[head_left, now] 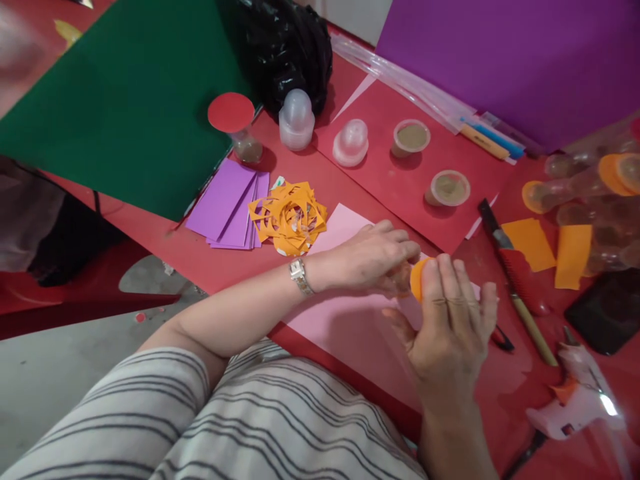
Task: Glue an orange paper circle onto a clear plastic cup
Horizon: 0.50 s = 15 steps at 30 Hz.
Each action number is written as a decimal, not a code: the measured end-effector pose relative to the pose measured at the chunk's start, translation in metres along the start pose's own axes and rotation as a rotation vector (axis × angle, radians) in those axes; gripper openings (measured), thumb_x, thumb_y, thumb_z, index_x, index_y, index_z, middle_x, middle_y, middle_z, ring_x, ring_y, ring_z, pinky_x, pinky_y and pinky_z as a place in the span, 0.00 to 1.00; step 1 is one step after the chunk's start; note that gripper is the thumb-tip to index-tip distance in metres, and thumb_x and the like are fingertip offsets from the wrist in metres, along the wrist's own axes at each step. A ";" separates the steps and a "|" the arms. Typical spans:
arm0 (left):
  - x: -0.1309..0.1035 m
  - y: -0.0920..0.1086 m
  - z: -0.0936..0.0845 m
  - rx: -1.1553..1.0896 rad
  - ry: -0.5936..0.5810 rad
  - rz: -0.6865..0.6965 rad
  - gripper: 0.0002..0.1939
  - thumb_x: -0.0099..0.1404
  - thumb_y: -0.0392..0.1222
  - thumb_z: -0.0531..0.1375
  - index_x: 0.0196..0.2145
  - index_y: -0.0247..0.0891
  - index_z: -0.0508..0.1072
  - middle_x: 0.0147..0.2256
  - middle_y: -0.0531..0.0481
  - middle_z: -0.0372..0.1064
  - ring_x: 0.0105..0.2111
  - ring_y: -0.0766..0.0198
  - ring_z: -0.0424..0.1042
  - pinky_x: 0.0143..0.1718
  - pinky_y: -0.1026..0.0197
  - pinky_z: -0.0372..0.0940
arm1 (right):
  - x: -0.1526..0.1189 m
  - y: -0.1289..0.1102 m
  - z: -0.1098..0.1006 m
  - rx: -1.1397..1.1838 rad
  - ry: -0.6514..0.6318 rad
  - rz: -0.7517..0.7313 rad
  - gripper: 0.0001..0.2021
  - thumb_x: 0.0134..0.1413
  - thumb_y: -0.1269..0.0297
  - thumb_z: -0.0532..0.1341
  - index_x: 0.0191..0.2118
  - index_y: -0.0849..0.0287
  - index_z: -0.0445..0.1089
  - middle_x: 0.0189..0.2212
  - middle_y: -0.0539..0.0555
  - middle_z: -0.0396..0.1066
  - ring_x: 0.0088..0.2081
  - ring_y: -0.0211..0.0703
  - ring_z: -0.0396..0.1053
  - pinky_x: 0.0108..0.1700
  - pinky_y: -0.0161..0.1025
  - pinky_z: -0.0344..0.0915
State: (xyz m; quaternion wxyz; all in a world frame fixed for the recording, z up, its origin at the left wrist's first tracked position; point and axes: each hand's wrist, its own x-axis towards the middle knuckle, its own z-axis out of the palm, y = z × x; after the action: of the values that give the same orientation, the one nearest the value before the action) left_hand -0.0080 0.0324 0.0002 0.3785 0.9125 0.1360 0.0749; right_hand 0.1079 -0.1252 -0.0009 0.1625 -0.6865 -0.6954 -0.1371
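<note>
Paper scraps [289, 217] lie on the bench [200, 257], right of the card stack [227, 205]; two lidded cups [430, 163] stand behind the hands; glue gun [580, 397] lies far right.

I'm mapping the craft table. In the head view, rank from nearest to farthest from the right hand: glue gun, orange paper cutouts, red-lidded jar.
From the right hand:
1. Glue gun, lower right.
2. Orange paper cutouts, upper left.
3. Red-lidded jar, far upper left.

Orange paper piece [417, 277], pink sheet [345, 320], green sheet [130, 100], purple sheet [525, 60], grey-and-white striped sleeve [150, 413]
</note>
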 end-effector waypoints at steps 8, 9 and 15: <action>-0.001 -0.006 -0.009 -0.099 -0.001 0.030 0.11 0.67 0.37 0.61 0.46 0.33 0.73 0.41 0.45 0.72 0.42 0.59 0.67 0.49 0.58 0.59 | 0.001 0.000 0.006 -0.015 0.085 -0.016 0.30 0.69 0.53 0.55 0.67 0.71 0.58 0.59 0.72 0.68 0.63 0.61 0.66 0.67 0.60 0.54; 0.000 -0.004 -0.006 -0.092 -0.007 0.058 0.07 0.67 0.37 0.60 0.43 0.33 0.73 0.39 0.45 0.73 0.40 0.59 0.67 0.48 0.59 0.59 | 0.001 0.000 0.007 -0.013 0.093 -0.025 0.30 0.69 0.53 0.55 0.66 0.72 0.59 0.59 0.73 0.69 0.62 0.61 0.66 0.67 0.59 0.54; 0.001 0.007 0.007 -0.075 0.020 0.060 0.03 0.65 0.35 0.62 0.35 0.35 0.70 0.35 0.47 0.73 0.37 0.61 0.68 0.45 0.59 0.61 | 0.003 0.002 0.006 0.078 0.168 -0.029 0.26 0.71 0.55 0.52 0.64 0.70 0.62 0.56 0.71 0.72 0.61 0.59 0.68 0.66 0.60 0.56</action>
State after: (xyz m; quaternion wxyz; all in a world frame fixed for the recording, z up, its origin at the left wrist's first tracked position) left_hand -0.0039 0.0237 0.0003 0.4088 0.9004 0.1095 0.1004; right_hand 0.1098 -0.1201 -0.0055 0.2448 -0.6557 -0.6939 -0.1693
